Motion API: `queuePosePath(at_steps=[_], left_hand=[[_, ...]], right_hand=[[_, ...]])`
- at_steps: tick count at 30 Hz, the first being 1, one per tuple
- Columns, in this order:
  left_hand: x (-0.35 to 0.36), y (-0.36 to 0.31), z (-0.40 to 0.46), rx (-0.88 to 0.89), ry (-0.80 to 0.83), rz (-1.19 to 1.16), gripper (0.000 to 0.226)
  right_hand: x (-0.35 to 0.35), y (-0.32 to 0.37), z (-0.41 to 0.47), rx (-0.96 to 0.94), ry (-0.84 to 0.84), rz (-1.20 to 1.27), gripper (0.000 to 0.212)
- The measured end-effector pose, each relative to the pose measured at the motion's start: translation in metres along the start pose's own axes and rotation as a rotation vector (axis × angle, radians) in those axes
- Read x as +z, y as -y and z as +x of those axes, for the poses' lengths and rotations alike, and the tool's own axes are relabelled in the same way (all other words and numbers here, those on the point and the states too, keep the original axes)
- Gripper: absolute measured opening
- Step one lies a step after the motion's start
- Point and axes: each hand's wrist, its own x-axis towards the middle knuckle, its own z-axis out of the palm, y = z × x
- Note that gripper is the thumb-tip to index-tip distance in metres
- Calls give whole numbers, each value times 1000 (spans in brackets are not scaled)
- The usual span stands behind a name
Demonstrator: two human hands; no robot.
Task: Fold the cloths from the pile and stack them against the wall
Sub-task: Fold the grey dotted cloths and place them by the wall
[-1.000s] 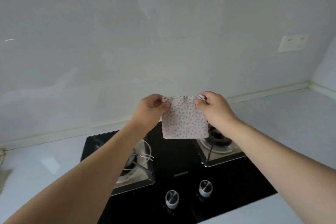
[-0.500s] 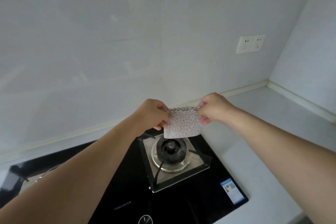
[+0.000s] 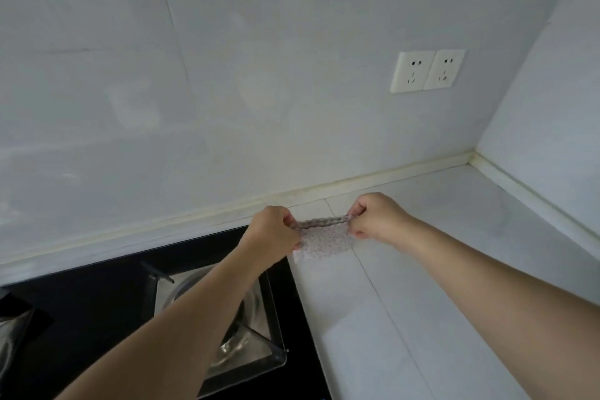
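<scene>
The cloth (image 3: 326, 240) — small, pale, speckled with tiny dots and folded over — hangs in the middle of the frame, a little below centre, stretched between two hands. The left hand (image 3: 274, 230) pinches its left top corner with curled fingers; the right hand (image 3: 376, 217) pinches the right top corner the same way, so both grips are clamped on the fabric and its upper edge runs taut from one to the other. The lower part of the cloth droops over the white countertop (image 3: 438, 269), just to the right of the black hob (image 3: 97, 286); whether its bottom edge touches the counter I cannot tell.

Both bare forearms reach in from the bottom of the frame. The left one crosses over a gas burner (image 3: 227, 318) with its metal surround, low and left of centre. Behind the hands the white wall (image 3: 227, 75) fills the upper half of the picture, meeting the counter along a pale sealing strip. A double wall socket (image 3: 428, 71) sits at the upper right, and a second wall closes the corner at the far right edge.
</scene>
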Motion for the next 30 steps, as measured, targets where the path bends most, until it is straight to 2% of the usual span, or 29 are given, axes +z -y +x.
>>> queuePosePath(at_steps=[4,8,10,13,14,17,20,22,25,30], left_hand=[[16,-18,31,140,-246,146,13],[27,-5,60,297,-371,352,23],[39,15,73,288,-329,410,25],[62,45,82,194,-97,656,25],[69,53,82,189,-76,725,27],[81,61,84,189,-210,618,41],[90,59,97,265,-311,556,40],[95,59,105,293,-221,592,42],[103,66,111,265,-70,709,52],[107,76,122,210,-78,754,58]], right_hand=[[-13,-10,51,-156,-45,-13,18],[0,-25,94,-369,-91,-2,13],[18,-45,109,-431,-59,-69,13],[54,-86,112,-405,136,-173,5],[63,-99,111,-390,171,-209,4],[80,-123,114,-412,21,-229,24],[83,-122,127,-484,-119,-274,41],[86,-119,135,-514,-107,-358,46],[92,-119,141,-555,1,-551,44],[92,-114,153,-505,81,-705,52]])
